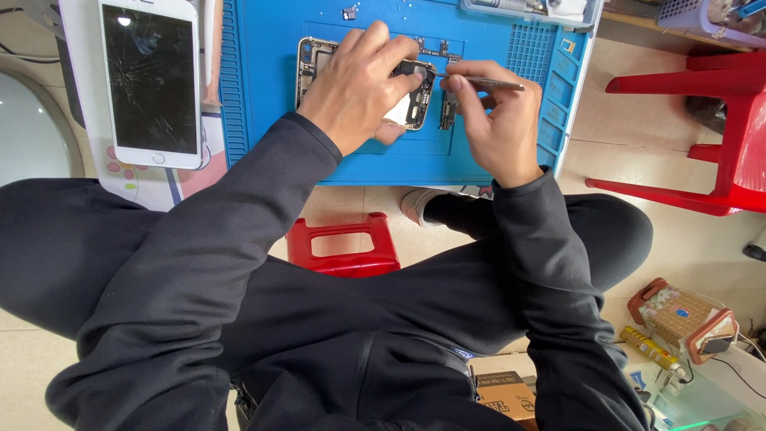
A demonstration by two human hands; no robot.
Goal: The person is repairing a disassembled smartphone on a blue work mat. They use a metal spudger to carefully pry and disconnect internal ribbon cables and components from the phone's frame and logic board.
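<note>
left hand (357, 88) covering opened phone (415, 100), tweezers (487, 82) tip hidden

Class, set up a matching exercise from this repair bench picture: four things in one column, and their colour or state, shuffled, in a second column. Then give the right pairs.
Things:
1. work mat
2. phone screen
3. stool
4. tweezers

Descriptions:
A. red, on the floor under the bench
B. thin metal, held in the right hand
C. cracked glass, white frame
D. blue, under the opened phone body that the left hand steadies

Pairs: 1-D, 2-C, 3-A, 4-B
</note>
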